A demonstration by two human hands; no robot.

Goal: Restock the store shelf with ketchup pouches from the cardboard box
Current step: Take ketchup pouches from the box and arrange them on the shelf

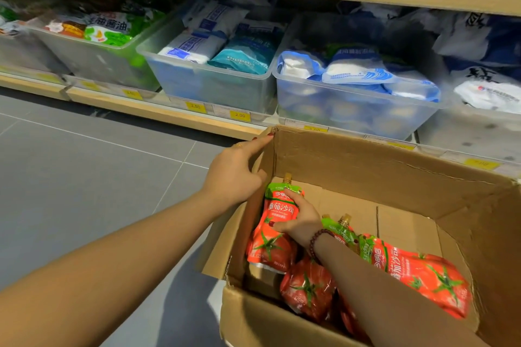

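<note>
An open cardboard box [366,160] stands on the floor in front of the low shelf. Several red ketchup pouches with tomato pictures and green tops lie inside it. My right hand [300,218] is down in the box, its fingers closed around one upright ketchup pouch [272,236] at the box's left wall. Two more pouches lie nearby, one [308,289] below my wrist and one [423,273] to the right of my forearm. My left hand [235,175] rests on the box's left flap, fingers along its top edge, thumb pressed to the cardboard.
The wooden shelf [169,115] behind the box carries clear plastic bins: one with green packets [93,51], one with white and teal bags [208,79], one with blue-white bags [358,101]. Yellow price tags line its front edge. Grey tiled floor [84,172] lies to the left.
</note>
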